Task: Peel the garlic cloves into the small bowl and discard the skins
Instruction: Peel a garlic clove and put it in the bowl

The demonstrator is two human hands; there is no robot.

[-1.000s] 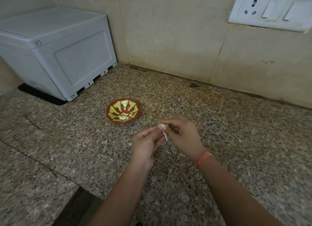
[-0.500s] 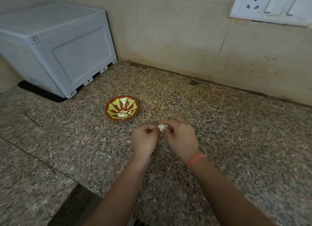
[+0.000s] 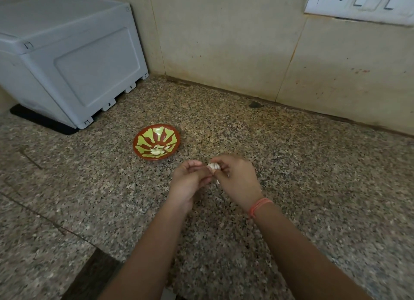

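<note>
Now, a clove (image 3: 213,166) is pinched by the right hand (image 3: 238,181); the curled left hand's (image 3: 190,178) hold cannot be told.

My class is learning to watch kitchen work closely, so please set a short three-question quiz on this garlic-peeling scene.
1. True or false: the small bowl holds no garlic yet.
2. Which wrist wears the orange band? A left; B right; C neither.
3. Fill the gap: the garlic clove pinched by the right hand is over the ___, not over the bowl.
Key: 1 false, pale garlic lies in it. 2 B. 3 counter.
</note>
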